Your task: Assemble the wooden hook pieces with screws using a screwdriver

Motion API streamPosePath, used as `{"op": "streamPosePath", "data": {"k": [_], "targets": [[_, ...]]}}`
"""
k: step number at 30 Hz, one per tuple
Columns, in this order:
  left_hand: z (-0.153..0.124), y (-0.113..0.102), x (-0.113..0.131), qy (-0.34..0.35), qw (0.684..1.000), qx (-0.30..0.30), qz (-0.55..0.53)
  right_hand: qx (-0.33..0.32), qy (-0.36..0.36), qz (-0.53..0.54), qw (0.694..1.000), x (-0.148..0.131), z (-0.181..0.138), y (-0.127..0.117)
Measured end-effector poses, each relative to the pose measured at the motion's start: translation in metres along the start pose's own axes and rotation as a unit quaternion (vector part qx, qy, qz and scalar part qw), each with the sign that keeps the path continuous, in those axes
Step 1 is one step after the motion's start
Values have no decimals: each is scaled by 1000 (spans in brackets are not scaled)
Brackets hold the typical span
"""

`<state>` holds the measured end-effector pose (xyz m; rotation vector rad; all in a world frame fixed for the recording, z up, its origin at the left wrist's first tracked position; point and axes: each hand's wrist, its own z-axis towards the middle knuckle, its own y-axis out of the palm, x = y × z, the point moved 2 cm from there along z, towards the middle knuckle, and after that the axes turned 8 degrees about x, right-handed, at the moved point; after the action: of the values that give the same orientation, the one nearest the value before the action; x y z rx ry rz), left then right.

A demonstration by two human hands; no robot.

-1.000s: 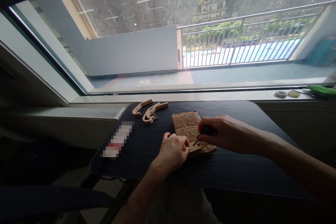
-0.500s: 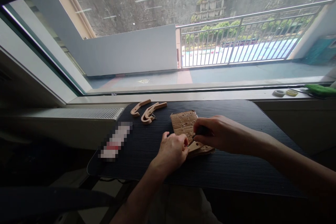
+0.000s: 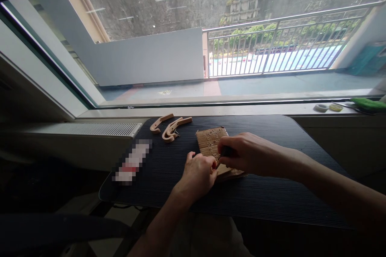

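While the right hand (image 3: 241, 150) grips a black-handled tool (image 3: 227, 151), the left hand (image 3: 200, 170), nearer, holds a pale flat wooden piece (image 3: 223, 169) below that grip, long axis running rightward, on brown corrugated cardboard (image 3: 207, 136).

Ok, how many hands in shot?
2: left hand at the wooden piece on the cardboard; right hand just right of it, gripping a dark-handled tool.
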<state>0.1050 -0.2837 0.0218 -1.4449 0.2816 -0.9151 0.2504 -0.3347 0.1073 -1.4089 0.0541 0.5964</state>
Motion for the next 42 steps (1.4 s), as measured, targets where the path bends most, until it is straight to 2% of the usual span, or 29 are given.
{"op": "streamPosePath", "data": {"k": [5,8,15,19,27,32,37,42], "targets": [[0,-3,1,-7,1000,-8,-8,6,-19,-46,999,-9,9,-1],[0,-3,1,-8,1000,-4,-10,-21,-38,-60,997,-13,13,-2],[-1,1,0,10,1000,11,-17,-28,-83,-3,996,-16,16,3],[-1,1,-1,13,1000,7,-13,-25,-84,9,996,-13,15,9],[-1,0,1,7,1000,1,-6,-30,-83,-91,992,-22,19,1],[-1,1,-1,10,1000,11,-12,-29,-112,-87,989,-19,18,2],[-2,0,0,1,1000,5,-11,-36,-99,-123,987,-18,20,4],[-2,-3,2,-3,1000,-4,-1,-22,-75,-175,981,-26,20,-5]]}}
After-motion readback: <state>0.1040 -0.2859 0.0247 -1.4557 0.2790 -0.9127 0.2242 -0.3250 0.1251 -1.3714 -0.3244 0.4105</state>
